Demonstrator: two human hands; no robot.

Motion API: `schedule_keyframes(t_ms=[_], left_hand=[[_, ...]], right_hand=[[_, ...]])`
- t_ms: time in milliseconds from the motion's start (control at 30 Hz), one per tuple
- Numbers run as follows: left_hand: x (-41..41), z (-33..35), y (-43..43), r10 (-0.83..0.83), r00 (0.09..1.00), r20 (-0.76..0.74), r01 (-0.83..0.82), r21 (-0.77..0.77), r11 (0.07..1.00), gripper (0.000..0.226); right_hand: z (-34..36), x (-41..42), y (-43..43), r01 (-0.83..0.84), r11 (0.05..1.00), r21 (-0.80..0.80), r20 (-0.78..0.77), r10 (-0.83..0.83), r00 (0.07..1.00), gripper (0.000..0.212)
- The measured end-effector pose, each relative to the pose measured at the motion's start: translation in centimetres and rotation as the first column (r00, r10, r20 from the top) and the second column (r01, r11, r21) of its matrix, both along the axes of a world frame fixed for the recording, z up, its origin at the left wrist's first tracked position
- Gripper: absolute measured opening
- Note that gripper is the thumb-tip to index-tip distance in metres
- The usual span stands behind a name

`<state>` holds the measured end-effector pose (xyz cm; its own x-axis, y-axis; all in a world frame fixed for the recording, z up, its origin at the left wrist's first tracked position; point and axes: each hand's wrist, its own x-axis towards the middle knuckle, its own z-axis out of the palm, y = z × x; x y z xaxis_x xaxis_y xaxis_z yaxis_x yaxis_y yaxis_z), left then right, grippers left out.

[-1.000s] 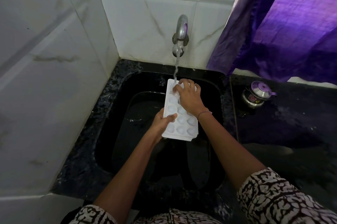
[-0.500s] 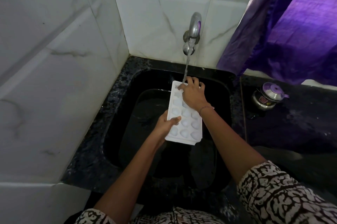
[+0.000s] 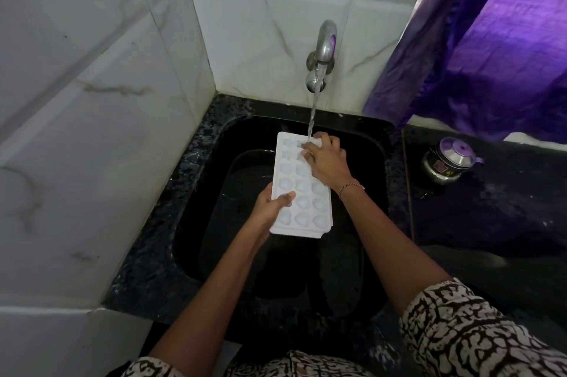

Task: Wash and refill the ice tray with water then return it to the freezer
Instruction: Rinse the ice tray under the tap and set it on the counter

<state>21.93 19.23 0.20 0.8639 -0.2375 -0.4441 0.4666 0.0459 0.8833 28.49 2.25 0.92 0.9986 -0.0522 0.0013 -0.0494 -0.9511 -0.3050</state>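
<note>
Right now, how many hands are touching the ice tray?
2. The left hand grips the ice tray at its near left edge; the right hand rests on its far end, under the water.

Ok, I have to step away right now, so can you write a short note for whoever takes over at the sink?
Left hand grips the near left edge of the ice tray, thumb on top, holding it over the sink.
Right hand lies on the tray's far end, fingers on the cells where the water from the tap lands.
Done: the tray is at the sink, being washed under the running tap.
Left: finish rinsing, fill the cells, shut the tap, carry the tray level to the freezer, which is not in view.
</note>
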Motion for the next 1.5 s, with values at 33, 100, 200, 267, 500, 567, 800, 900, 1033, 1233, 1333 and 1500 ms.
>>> schedule_keyframes(t_ms=[33,100,200,267,500,567,800,900,1033,1233,1333,1500], left_hand=[[0.0,0.0,0.0,0.000,1.000,0.000,0.000,-0.002,1.000,0.041],[-0.2,0.0,0.1,-0.002,1.000,0.005,0.002,0.001,1.000,0.040],[-0.6,-0.1,0.1,-0.006,1.000,0.000,0.006,-0.009,1.000,0.040],[-0.7,0.0,0.0,-0.006,1.000,0.001,0.006,-0.011,1.000,0.041],[-0.9,-0.1,0.2,0.028,1.000,0.007,-0.028,-0.004,1.000,0.039],[-0.9,0.1,0.0,0.039,0.999,0.005,-0.039,-0.002,0.999,0.038],[-0.2,0.9,-0.2,0.048,0.999,-0.007,-0.049,-0.032,0.998,0.034],[-0.1,1.0,-0.4,0.032,0.999,-0.004,-0.032,-0.029,0.999,0.037],[0.0,1.0,-0.7,0.043,0.999,-0.012,-0.043,-0.042,0.998,0.035],[0.2,0.5,-0.4,0.066,0.998,0.012,-0.066,0.004,0.998,0.038],[0.1,0.2,0.2,0.077,0.997,0.018,-0.077,0.013,0.997,0.038],[-0.1,-0.3,1.2,0.102,0.995,0.011,-0.102,0.012,0.995,0.032]], right_hand=[[0.0,0.0,0.0,-0.005,1.000,0.001,-0.009,0.005,1.000,0.037],[0.1,0.1,-0.1,-0.010,1.000,0.005,-0.033,0.010,0.999,0.035],[0.2,0.1,-0.2,-0.034,0.999,-0.040,-0.043,0.033,0.999,0.035],[0.2,-0.1,-0.1,-0.034,0.997,-0.071,-0.023,0.032,0.999,0.036],[0.1,-0.3,-0.1,0.052,0.999,0.002,0.093,-0.052,0.994,0.039],[-0.1,-0.6,0.1,0.112,0.994,-0.003,0.098,-0.112,0.989,0.044],[-0.2,-0.7,0.2,0.163,0.987,0.011,0.091,-0.163,0.982,0.041],[-0.1,-0.6,-0.2,0.185,0.982,0.027,0.068,-0.187,0.980,0.042],[-0.1,-0.4,-0.4,0.202,0.971,0.126,-0.034,-0.199,0.979,0.043],[-0.4,-0.1,0.0,0.170,0.974,0.150,-0.083,-0.159,0.984,0.044],[-0.4,0.4,0.3,0.145,0.984,0.109,-0.098,-0.134,0.986,0.046],[-1.0,0.6,1.1,0.087,0.991,0.097,-0.121,-0.075,0.990,0.050]])
